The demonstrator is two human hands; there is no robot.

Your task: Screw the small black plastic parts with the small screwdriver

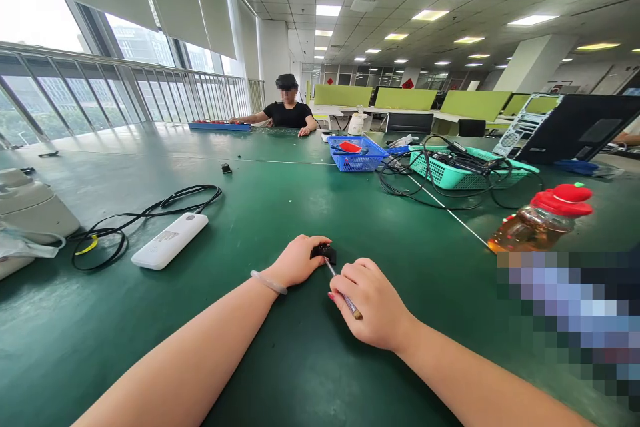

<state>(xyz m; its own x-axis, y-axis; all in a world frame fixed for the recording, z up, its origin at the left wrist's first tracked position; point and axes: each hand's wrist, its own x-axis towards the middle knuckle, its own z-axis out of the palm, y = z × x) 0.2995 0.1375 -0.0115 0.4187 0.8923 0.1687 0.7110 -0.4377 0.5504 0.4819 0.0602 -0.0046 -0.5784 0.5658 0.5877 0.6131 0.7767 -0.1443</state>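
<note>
My left hand (299, 260), with a pale bangle at the wrist, is closed on a small black part (329, 253) just above the green table (310, 373). Its exact kind is too small to make out. My right hand (373, 303) grips a slim screwdriver (353, 307) with a metal shaft and a brownish butt end. The screwdriver slants up and to the left, and its tip meets the black part. Fingers hide most of the handle and one side of the part.
Left lie a white power bank (170, 241) and a coiled black cable (195, 195). Farther off are a blue basket (357, 161), a teal basket (453, 180) with cables, and a small black piece (227, 168). A red-lidded bottle (533, 227) lies right. Across sits a person (287, 110).
</note>
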